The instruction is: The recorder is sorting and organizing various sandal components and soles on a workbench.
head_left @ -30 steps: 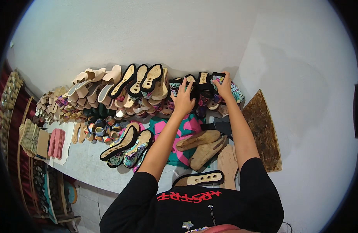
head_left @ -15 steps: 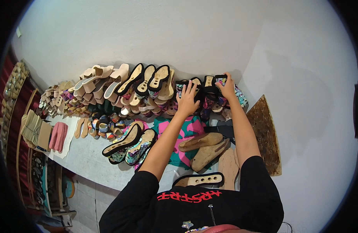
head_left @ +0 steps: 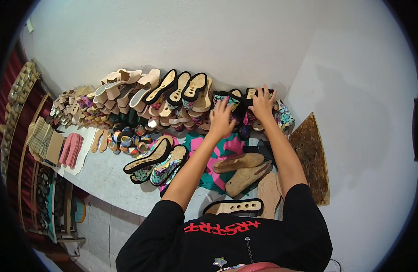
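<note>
My left hand (head_left: 222, 121), fingers spread, is over the front of the black-edged, patterned wedge sandals (head_left: 218, 96) at the right end of the row by the wall. Close to its right, my right hand (head_left: 262, 109) has its fingers stretched across the top of another black-edged sandal (head_left: 250, 94); they seem to touch it without wrapping round it. Beside it stands a patterned wedge (head_left: 285, 115) in turquoise, white and black. Under my forearms lies green and pink cloth (head_left: 212, 181) with two wooden shoe lasts (head_left: 249, 178) on it.
A black-edged sole with holes (head_left: 234, 207) lies near my body, beside tan insole pieces (head_left: 267, 190). Patterned wedges (head_left: 150, 159) stand left of my left arm. Beige heeled sandals (head_left: 145, 88) line the wall. Pink soles (head_left: 71, 149) lie far left; a brown board (head_left: 310, 158) leans right.
My right hand has shifted from the side of the end sandal to its top, with its fingers more spread. My left hand has drawn back slightly. The view has turned a little.
</note>
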`<action>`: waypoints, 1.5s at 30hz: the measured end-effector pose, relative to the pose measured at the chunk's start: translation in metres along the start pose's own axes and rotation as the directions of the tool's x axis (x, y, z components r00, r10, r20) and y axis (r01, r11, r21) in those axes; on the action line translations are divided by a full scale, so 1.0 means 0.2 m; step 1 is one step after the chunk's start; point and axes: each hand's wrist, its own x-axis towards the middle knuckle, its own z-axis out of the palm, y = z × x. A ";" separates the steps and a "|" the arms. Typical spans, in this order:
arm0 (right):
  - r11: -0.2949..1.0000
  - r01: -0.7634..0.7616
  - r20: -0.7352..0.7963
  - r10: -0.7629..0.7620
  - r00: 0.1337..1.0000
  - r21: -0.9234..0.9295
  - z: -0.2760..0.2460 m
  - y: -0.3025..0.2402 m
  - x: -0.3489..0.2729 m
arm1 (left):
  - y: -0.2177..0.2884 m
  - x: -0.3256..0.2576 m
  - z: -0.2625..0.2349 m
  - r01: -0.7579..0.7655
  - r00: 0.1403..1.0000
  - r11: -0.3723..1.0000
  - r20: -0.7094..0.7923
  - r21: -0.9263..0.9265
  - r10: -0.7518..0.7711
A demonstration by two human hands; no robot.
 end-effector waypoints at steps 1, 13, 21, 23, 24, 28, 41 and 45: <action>1.000 0.028 -0.034 -0.028 0.999 0.007 0.00 0.01 0.00 | 0.03 0.02 0.00 -0.076 0.995 0.997 0.061 0.017 0.075; 0.891 0.070 -0.266 0.058 0.962 0.449 -0.15 0.13 0.04 | 0.02 0.14 0.01 -0.219 0.946 0.952 0.287 0.215 0.153; 0.277 0.170 -0.273 0.391 0.879 0.946 -0.59 0.11 0.07 | 0.10 0.20 -0.04 -0.194 0.956 0.969 -0.250 -0.150 0.153; 0.149 0.072 -0.137 0.484 0.865 0.986 -0.67 0.10 0.06 | 0.21 0.23 -0.12 -0.216 0.875 0.975 -0.434 0.043 0.213; 0.151 0.072 -0.137 0.487 0.862 0.986 -0.68 0.12 0.06 | 0.21 0.25 -0.12 -0.220 0.875 0.975 -0.433 0.041 0.216; -0.270 -0.065 0.145 0.286 0.947 0.961 -0.74 0.15 0.04 | 0.23 0.28 -0.09 -0.186 0.965 0.914 -0.240 -0.361 0.102; 0.550 -0.097 -0.133 0.362 0.923 0.830 -0.44 0.11 -0.02 | 0.20 0.34 0.04 0.099 0.995 0.876 0.057 -0.473 -0.082; 0.694 -0.023 -0.216 0.255 0.943 0.719 -0.37 0.08 0.10 | 0.02 0.31 0.08 -0.098 0.979 0.982 -0.163 0.160 0.125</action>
